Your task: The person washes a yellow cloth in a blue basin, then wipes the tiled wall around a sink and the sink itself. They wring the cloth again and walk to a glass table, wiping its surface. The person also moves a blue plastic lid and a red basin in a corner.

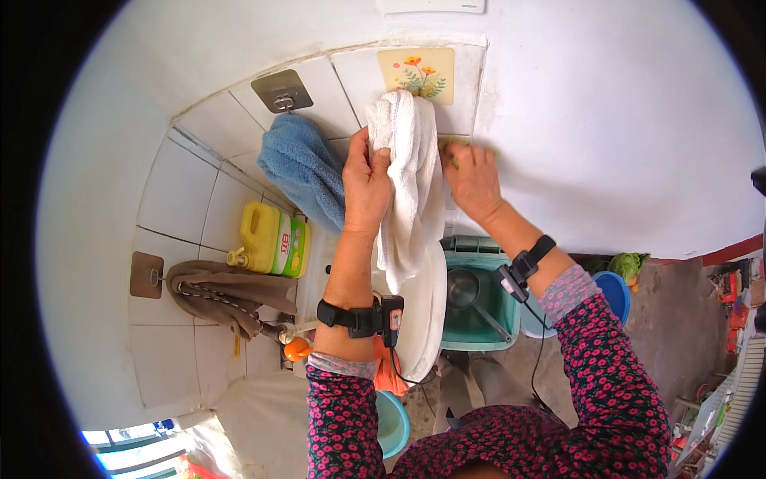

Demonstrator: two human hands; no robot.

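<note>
A white towel [413, 173] hangs on the tiled wall below a cream hook plate with printed orange flowers [416, 69]. My left hand [366, 182] grips the towel's left edge between thumb and fingers. To the right of the towel, my right hand [474, 176] is pressed against the wall, its fingers curled on a greenish-yellow cloth or scrubber [491, 154] that is mostly hidden and blurred. Left of my left hand, a blue towel [302, 164] hangs from a metal hook plate [282, 91]. The white washbasin [428, 323] lies below, partly covered by my left forearm.
A yellow jug [260, 239] stands at the basin's left, near a hanging brown cloth [227, 293]. Right of the basin, a green bin [479, 344] holds water and a metal ladle [464, 288]. A light-blue basin [395, 425], a blue bucket [613, 296] and leafy greens [627, 264] are lower down.
</note>
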